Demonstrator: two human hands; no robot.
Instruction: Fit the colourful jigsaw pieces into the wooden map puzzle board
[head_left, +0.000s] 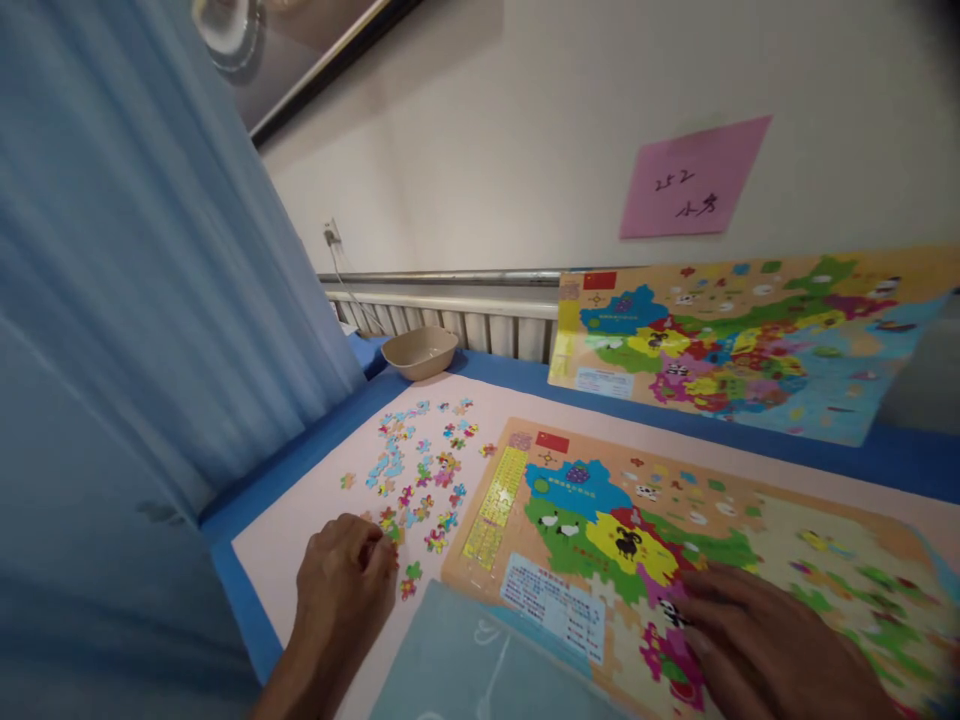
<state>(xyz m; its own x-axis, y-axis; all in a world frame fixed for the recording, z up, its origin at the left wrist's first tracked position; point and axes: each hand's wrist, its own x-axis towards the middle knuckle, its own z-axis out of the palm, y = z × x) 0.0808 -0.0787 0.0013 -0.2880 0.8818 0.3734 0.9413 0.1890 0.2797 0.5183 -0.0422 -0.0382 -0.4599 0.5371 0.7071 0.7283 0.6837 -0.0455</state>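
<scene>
A map jigsaw board (pixel 525 545) lies on a pink mat (pixel 285 545), partly filled with coloured pieces. My right hand (pixel 765 650) rests flat on the board, fingers spread over the magenta and yellow pieces. Left of the board lie several loose puzzle pieces (pixel 420 470) scattered on the mat. My left hand (pixel 341 590) sits at the near end of that scatter, fingertips curled onto a piece (pixel 390 528); whether it grips the piece I cannot tell.
A finished reference map (pixel 750 345) leans against the wall behind. A beige bowl (pixel 420 352) stands at the back left by a radiator. A blue curtain (pixel 135 300) hangs at the left. A pale blue sheet (pixel 465 660) lies at the near edge. A pink note (pixel 694 180) is on the wall.
</scene>
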